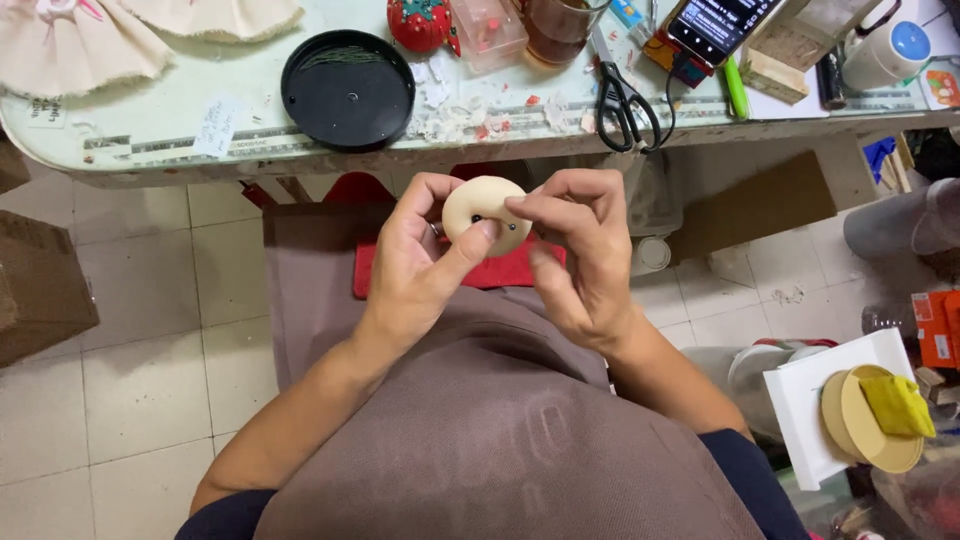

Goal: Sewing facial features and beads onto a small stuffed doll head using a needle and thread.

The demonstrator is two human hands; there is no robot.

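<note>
A small round cream-coloured stuffed ball (478, 203) with two dark dots on it is held up over my lap, just below the table edge. My left hand (420, 262) grips it from the left, thumb pressed on its front. My right hand (578, 250) pinches its right side with fingertips at the top edge. A thin item between those fingertips is too small to make out. Under the hands a red cloth (505, 270) lies on my brown apron (480, 400).
On the pale green table (150, 130): a round black lid (347, 90), black scissors (622, 105), a red pincushion (420, 22), a phone (715, 22), cream fabric pieces (80, 45). A white stand with round yellow pieces (870, 415) stands at right, a cardboard box (40, 290) at left.
</note>
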